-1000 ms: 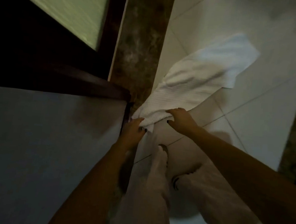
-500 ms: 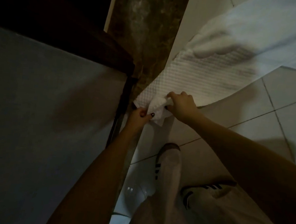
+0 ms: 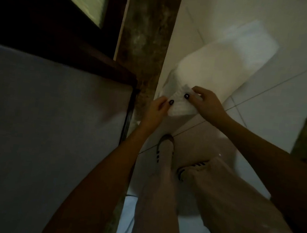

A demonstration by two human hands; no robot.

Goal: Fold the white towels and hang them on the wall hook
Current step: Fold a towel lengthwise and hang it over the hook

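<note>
A white towel (image 3: 220,66) hangs out in front of me over the tiled floor, blurred by motion. My left hand (image 3: 156,111) pinches its near edge from the left. My right hand (image 3: 206,103) grips the same near edge from the right, thumb on top of the ribbed cloth. The two hands sit close together, a short strip of towel between them. No wall hook is visible in this view.
A grey wall panel (image 3: 43,133) with a dark wooden frame (image 3: 98,61) fills the left. A brown marble strip (image 3: 147,39) runs beside the white floor tiles (image 3: 272,113). My legs and striped shoes (image 3: 164,146) stand below the hands.
The towel's far end has swung and now hangs shorter and blurred. My right thumb has shifted onto the top of the near edge, and both hands sit slightly further right.
</note>
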